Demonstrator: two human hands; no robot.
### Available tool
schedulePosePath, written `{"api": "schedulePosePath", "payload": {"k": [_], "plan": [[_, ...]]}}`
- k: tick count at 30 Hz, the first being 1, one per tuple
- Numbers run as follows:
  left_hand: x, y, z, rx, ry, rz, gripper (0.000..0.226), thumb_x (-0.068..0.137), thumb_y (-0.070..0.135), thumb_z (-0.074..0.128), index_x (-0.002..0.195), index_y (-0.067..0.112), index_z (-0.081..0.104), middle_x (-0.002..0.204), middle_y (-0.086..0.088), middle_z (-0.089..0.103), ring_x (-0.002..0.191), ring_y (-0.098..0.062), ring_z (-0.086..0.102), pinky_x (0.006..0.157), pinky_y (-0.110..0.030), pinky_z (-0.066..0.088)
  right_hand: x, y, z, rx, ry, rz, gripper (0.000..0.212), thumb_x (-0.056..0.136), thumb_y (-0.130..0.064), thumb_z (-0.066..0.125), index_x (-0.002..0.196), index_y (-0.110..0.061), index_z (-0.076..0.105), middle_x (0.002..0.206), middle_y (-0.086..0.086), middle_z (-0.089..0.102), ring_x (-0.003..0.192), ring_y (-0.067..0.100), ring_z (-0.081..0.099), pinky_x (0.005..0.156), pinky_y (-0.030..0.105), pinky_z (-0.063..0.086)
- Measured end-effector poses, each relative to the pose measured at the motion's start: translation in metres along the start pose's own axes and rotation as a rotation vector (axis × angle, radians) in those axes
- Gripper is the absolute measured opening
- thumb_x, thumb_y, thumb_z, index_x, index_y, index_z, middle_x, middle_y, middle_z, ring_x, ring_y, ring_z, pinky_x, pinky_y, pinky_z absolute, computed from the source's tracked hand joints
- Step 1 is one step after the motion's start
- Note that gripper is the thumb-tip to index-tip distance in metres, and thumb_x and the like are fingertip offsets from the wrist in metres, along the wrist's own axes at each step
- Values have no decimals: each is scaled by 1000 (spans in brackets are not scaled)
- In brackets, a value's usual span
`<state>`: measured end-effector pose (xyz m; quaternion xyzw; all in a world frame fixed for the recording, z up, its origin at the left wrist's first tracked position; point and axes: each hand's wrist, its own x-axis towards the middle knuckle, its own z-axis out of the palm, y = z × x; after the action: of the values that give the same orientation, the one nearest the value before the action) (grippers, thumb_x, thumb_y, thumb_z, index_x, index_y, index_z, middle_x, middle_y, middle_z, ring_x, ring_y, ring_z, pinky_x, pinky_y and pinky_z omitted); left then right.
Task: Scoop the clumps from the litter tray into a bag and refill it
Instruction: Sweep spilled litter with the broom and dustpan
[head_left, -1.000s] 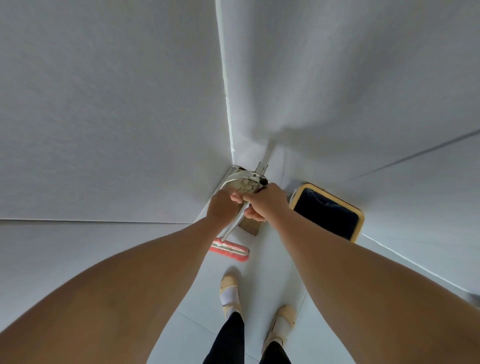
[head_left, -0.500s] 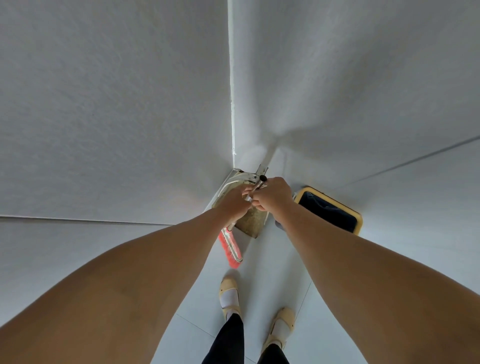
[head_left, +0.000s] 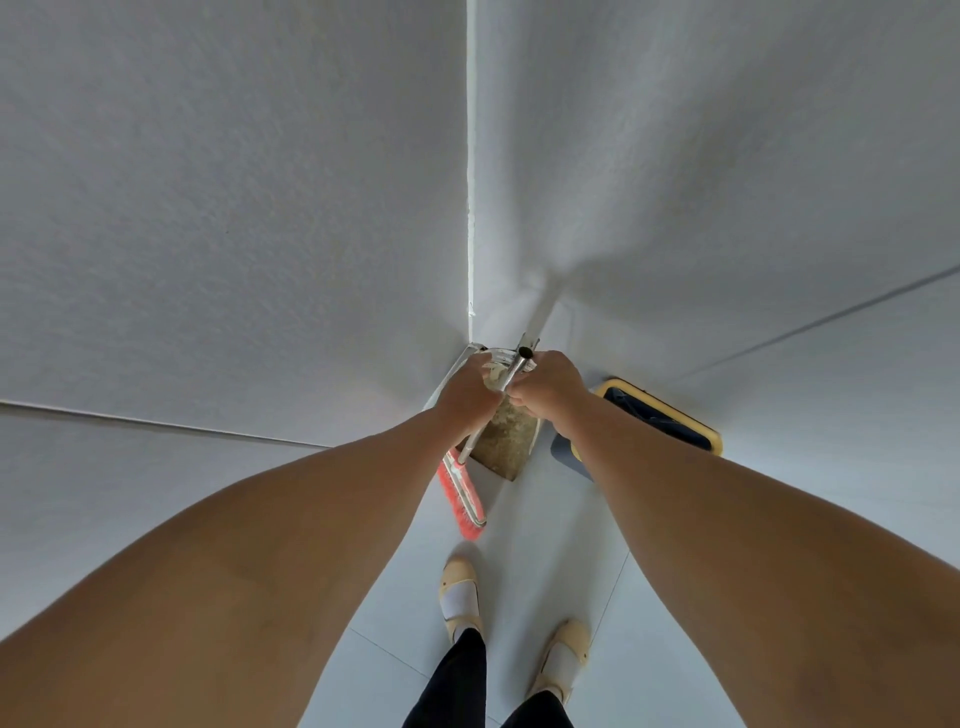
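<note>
From my remote seat I saw the left hand and the right hand knuckle to knuckle, both clenched round a thin, shiny metal pole. The pole was a hollow tube with a dark open end above the right hand. Below the left hand it ran down to a long brush head with a metal back and stiff red bristles, which lay on the smooth pale floor.

The tray sat in the corner where two rough, stippled white walls met, directly under the hands. Its fill looked tan and grainy, and a bright metal edge showed at its left. The hands covered most of it, so I could not make out its full shape or any clumps.

Just right of it stood a bin with a rounded yellow rim and a dark inside; the right forearm cut off its near end, and I could not tell whether the dark lining was a bag.
</note>
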<state>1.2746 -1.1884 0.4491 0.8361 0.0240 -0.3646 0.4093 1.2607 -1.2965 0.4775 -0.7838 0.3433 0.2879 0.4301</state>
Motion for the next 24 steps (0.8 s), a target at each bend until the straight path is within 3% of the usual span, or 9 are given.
{"api": "schedulePosePath", "payload": {"k": [3, 5, 8, 12, 15, 17, 19, 21, 24], "plan": [[-2, 1, 0, 19, -5, 1, 61, 90, 3, 53, 145, 18, 33, 144, -6, 46, 70, -2, 49, 60, -11, 38, -1, 6, -3, 5, -19, 2, 52, 81, 9, 57, 132, 10, 44, 61, 4, 38, 54, 18, 37, 54, 29, 31], [-3, 3, -1, 31, -7, 10, 60, 90, 3, 54, 145, 18, 33, 144, -6, 45, 86, -7, 50, 60, -10, 38, -2, 9, -6, 1, -26, 10, 53, 81, 9, 58, 132, 11, 43, 61, 4, 39, 52, 18, 37, 52, 29, 30], [-8, 5, -2, 35, -5, 7, 60, 91, 3, 53, 145, 18, 33, 144, -6, 45, 85, -8, 53, 59, -10, 38, -7, 11, -8, 1, -18, 19, 54, 82, 9, 60, 133, 10, 42, 60, 4, 40, 49, 16, 36, 48, 26, 28], [-19, 5, -4, 46, 0, 0, 57, 91, 2, 51, 144, 16, 35, 144, -4, 45, 97, -11, 58, 56, -2, 40, -16, 15, -8, 14, -20, 39, 49, 84, 8, 59, 131, 9, 44, 67, 10, 49, 57, 20, 46, 56, 27, 35], [-34, 9, -10, 59, 15, -13, 45, 91, 2, 50, 135, 11, 48, 137, -6, 52, 113, -16, 56, 88, -17, 44, -37, 13, -11, 28, -33, 36, 32, 88, 2, 62, 119, 7, 55, 69, 12, 59, 74, 25, 66, 66, 28, 45], [-50, 15, -16, 69, 41, -13, 38, 90, 1, 48, 127, 8, 56, 131, -6, 57, 119, -19, 54, 99, -25, 43, -53, 9, -12, 27, -60, 49, 12, 88, 0, 62, 99, -2, 59, 58, 7, 56, 56, 15, 64, 50, 21, 43], [-66, 19, -20, 66, 60, -6, 36, 91, -1, 47, 123, 7, 60, 128, -7, 60, 119, -19, 55, 100, -26, 42, -65, 7, -13, 9, -78, 69, 8, 88, 0, 59, 85, -6, 55, 45, 1, 51, 35, 6, 50, 37, 19, 32], [-89, 23, -28, 55, 67, -10, 34, 90, -2, 48, 120, 7, 62, 125, -7, 62, 116, -19, 57, 97, -25, 43, -86, 4, -15, -36, -101, 61, 6, 90, -2, 58, 84, -5, 56, 45, 1, 52, 36, 6, 51, 39, 19, 31], [-118, 26, -38, 37, 49, 1, 30, 90, 0, 51, 117, 8, 64, 120, -6, 64, 111, -19, 60, 94, -25, 46, -114, 1, -20, -103, -124, 20, 24, 90, -3, 56, 69, -12, 48, 49, -1, 52, 35, 5, 49, 39, 18, 32]]}}
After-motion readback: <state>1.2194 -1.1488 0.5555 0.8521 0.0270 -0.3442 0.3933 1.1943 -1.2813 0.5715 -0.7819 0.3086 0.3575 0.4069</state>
